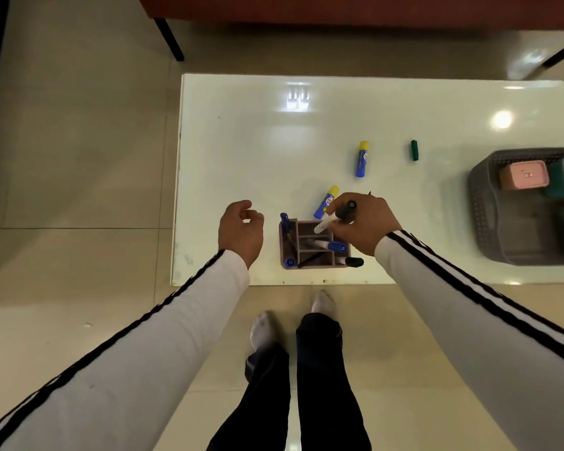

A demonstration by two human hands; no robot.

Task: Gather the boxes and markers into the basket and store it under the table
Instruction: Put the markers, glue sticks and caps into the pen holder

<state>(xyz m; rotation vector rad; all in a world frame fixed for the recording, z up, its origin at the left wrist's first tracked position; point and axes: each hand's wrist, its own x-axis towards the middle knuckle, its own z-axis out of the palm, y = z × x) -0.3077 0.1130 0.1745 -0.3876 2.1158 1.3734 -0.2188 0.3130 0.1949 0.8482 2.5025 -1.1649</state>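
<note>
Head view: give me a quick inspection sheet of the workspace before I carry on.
Surface: glossy white table, glare spots.
Job's things: divided pen holder with several markers; grey basket at right holding pink box and others.
Clutter: two blue yellow-capped sticks and a green piece lie loose.
Hands: right hand pinches a marker over the holder; left hand loosely curled, holding nothing.
Cables: nothing seen.
Surroundings: tiled floor, brown furniture on black legs beyond.

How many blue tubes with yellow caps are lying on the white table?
2. One tube lies alone on the table; the other tube lies behind the brown organizer, beside the right hand. The hand may hide more.
</note>
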